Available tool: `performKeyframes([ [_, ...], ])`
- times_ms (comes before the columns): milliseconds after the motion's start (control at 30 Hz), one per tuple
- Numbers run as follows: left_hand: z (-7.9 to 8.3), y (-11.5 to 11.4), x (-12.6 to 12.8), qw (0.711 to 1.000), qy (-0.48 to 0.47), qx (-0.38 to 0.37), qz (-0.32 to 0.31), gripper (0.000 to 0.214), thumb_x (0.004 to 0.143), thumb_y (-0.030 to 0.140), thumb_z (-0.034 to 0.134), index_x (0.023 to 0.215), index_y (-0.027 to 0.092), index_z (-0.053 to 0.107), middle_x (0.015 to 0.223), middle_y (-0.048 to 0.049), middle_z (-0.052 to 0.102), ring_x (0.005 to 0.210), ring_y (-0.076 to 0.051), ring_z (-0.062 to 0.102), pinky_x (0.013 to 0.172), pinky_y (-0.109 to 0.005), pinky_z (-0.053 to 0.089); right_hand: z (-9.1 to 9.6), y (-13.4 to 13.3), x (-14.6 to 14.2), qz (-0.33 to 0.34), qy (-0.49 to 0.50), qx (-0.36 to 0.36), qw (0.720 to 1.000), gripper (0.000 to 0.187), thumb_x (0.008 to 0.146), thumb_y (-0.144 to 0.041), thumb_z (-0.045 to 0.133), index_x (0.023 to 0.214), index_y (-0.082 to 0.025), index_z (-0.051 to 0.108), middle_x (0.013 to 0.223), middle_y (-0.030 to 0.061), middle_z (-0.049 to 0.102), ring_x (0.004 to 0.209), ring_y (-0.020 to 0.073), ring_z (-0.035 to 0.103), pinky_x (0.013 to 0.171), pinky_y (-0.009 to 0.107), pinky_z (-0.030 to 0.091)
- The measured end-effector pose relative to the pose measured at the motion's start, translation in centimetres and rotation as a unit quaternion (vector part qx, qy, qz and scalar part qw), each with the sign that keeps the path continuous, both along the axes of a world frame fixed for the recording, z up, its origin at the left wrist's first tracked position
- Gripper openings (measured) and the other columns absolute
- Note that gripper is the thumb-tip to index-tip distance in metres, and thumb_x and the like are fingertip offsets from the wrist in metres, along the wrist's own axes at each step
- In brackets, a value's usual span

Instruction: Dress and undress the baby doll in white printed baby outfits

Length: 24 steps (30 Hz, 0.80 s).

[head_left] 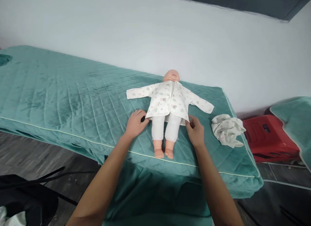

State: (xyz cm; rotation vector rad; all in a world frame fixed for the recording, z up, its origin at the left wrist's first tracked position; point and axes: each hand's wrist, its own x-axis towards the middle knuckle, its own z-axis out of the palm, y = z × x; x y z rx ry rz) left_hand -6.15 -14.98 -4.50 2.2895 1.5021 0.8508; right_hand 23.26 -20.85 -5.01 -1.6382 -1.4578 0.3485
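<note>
A baby doll [158, 129] lies on its back, with its head toward the wall and its bare feet near the bed's front edge. It wears a white patterned baby jacket [161, 98], sleeves spread out to both sides, over white cloth legs. At the jacket's lower left corner, my left hand [136, 123] has thumb and fingers closed on the hem. My right hand [195, 131] pinches the opposite hem corner, its fingertips partly hidden. The doll's hands do not show at the sleeve ends.
A crumpled white patterned cloth [227, 130] lies right of the doll on the green quilted bed cover [73, 96]. Beyond the bed's right end stands a red plastic stool or crate [269, 138]. A white wall [109, 31] runs behind. Something black [26, 197] sits on the floor at lower left.
</note>
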Motion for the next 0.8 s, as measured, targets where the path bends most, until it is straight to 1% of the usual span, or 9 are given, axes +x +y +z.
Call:
performKeyframes([
  [67, -0.1, -0.2, -0.2, 1.000, 0.000, -0.004, 0.000, 0.011, 0.089, 0.026, 0.050, 0.086, 0.022, 0.060, 0.104, -0.0055, 0.067, 0.101, -0.023, 0.059, 0.094, -0.038, 0.045, 0.1, -0.1, 0.2, 0.025, 0.050, -0.006, 0.998, 0.037, 0.088, -0.042, 0.063, 0.116, -0.019, 0.067, 0.076, -0.0007, 0.062, 0.067, 0.0158, 0.054, 0.068, 0.032, 0.047],
  [167, -0.1, -0.3, -0.2, 0.999, -0.029, -0.016, 0.010, 0.010, 0.087, 0.024, 0.051, 0.087, 0.022, 0.061, 0.107, -0.0057, 0.068, 0.105, -0.023, 0.060, 0.098, -0.039, 0.045, 0.2, 0.0, 0.7, 0.082, 0.219, 0.027, 0.972, 0.038, 0.086, -0.041, 0.068, 0.120, -0.024, 0.066, 0.109, 0.0048, 0.069, 0.095, 0.0192, 0.063, 0.084, 0.035, 0.052],
  [267, -0.3, -0.1, -0.4, 0.989, -0.142, -0.036, 0.013, 0.014, 0.086, 0.023, 0.051, 0.096, 0.022, 0.060, 0.108, -0.0051, 0.069, 0.105, -0.020, 0.063, 0.099, -0.036, 0.048, 0.4, 0.6, 1.7, 0.091, 0.420, 0.059, 0.901, 0.033, 0.090, -0.041, 0.063, 0.119, -0.026, 0.065, 0.137, 0.0064, 0.061, 0.124, 0.0214, 0.059, 0.106, 0.042, 0.048],
  [367, -0.9, 0.4, -0.6, 0.962, -0.262, -0.059, 0.048, 0.018, 0.086, 0.024, 0.051, 0.099, 0.020, 0.061, 0.096, -0.0036, 0.070, 0.093, -0.018, 0.067, 0.090, -0.032, 0.051, 0.7, 1.4, 2.5, 0.089, 0.550, 0.008, 0.830, 0.030, 0.096, -0.043, 0.052, 0.116, -0.024, 0.064, 0.140, 0.0089, 0.061, 0.131, 0.0191, 0.058, 0.119, 0.042, 0.040],
  [433, -1.4, 0.7, -0.7, 0.950, -0.299, -0.061, 0.071, 0.016, 0.085, 0.027, 0.052, 0.095, 0.020, 0.063, 0.088, -0.0027, 0.071, 0.086, -0.018, 0.068, 0.084, -0.031, 0.052, 1.2, 2.1, 2.8, 0.076, 0.609, -0.034, 0.789, 0.034, 0.100, -0.045, 0.045, 0.117, -0.021, 0.062, 0.135, 0.0128, 0.064, 0.129, 0.0184, 0.060, 0.118, 0.039, 0.043],
  [500, -1.6, 1.0, -0.7, 0.950, -0.299, -0.054, 0.078, 0.015, 0.084, 0.027, 0.053, 0.090, 0.019, 0.065, 0.085, -0.0024, 0.072, 0.083, -0.018, 0.068, 0.081, -0.031, 0.051, 1.6, 3.2, 3.0, 0.063, 0.661, -0.061, 0.745, 0.038, 0.102, -0.044, 0.042, 0.122, -0.016, 0.059, 0.133, 0.0174, 0.064, 0.127, 0.0197, 0.062, 0.110, 0.037, 0.051],
  [600, -1.6, 1.1, -0.6, 0.953, -0.289, -0.047, 0.078, 0.015, 0.083, 0.025, 0.052, 0.086, 0.020, 0.066, 0.083, -0.0021, 0.072, 0.081, -0.017, 0.068, 0.080, -0.030, 0.050, 2.1, 5.6, 3.5, 0.041, 0.715, -0.062, 0.695, 0.038, 0.101, -0.037, 0.043, 0.128, -0.011, 0.053, 0.128, 0.0193, 0.065, 0.123, 0.0209, 0.064, 0.097, 0.034, 0.060],
  [667, -1.4, 1.1, -0.6, 0.949, -0.301, -0.051, 0.079, 0.016, 0.083, 0.023, 0.051, 0.084, 0.019, 0.066, 0.082, -0.0020, 0.072, 0.079, -0.017, 0.068, 0.079, -0.030, 0.050, 2.2, 7.6, 4.0, 0.012, 0.725, -0.044, 0.688, 0.035, 0.101, -0.032, 0.042, 0.125, -0.011, 0.054, 0.121, 0.0171, 0.068, 0.118, 0.0202, 0.067, 0.091, 0.032, 0.063],
  [800, -1.4, 1.0, -0.7, 0.942, -0.321, -0.056, 0.082, 0.016, 0.083, 0.022, 0.050, 0.083, 0.019, 0.066, 0.081, -0.0016, 0.072, 0.078, -0.016, 0.068, 0.079, -0.029, 0.050, 2.0, 11.0, 5.9, -0.018, 0.703, -0.014, 0.711, 0.024, 0.098, -0.019, 0.040, 0.110, -0.015, 0.060, 0.105, 0.0094, 0.073, 0.102, 0.0161, 0.072, 0.082, 0.027, 0.064],
])
